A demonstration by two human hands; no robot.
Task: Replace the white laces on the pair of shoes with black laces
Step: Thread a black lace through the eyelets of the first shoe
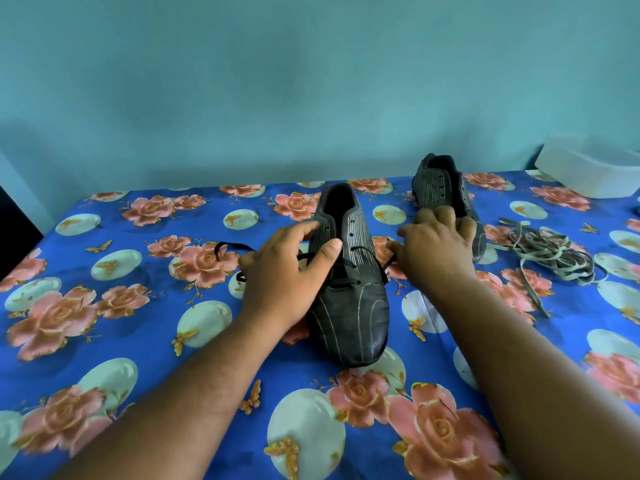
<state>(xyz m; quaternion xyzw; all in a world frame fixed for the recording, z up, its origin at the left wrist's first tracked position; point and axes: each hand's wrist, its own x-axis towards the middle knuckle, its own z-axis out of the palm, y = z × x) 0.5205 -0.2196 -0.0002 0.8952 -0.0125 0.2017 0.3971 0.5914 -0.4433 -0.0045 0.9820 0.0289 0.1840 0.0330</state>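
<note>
Nearest us, two bare forearms reach out over the counter's blue cloth printed with pink roses and pale circles (114, 341). In the middle stands the dark grey striped shoe (349, 306), toe pointing near, opening far. No brand or lettering can be read on it.

The left hand (282, 271) lies on the shoe's left side, fingers spread, thumb across the lace area, touching the upper; a strand of thin black lace (225, 247) runs under that thumb and trails left across the cloth in a loop. Whether that hand's grip is pinching the strand, I cannot tell.

The right hand (434, 247) sits just right of the shoe, its grip closed, thumb and forefinger nipped on the black lace's other end. The lace crosses the lowest eyelets only.

Far right, the second dark striped shoe (440, 185) stands unlaced. Right of it lies a tangled heap of whitish laces (550, 254). A white plastic tub (588, 168) sits at the far right corner.
</note>
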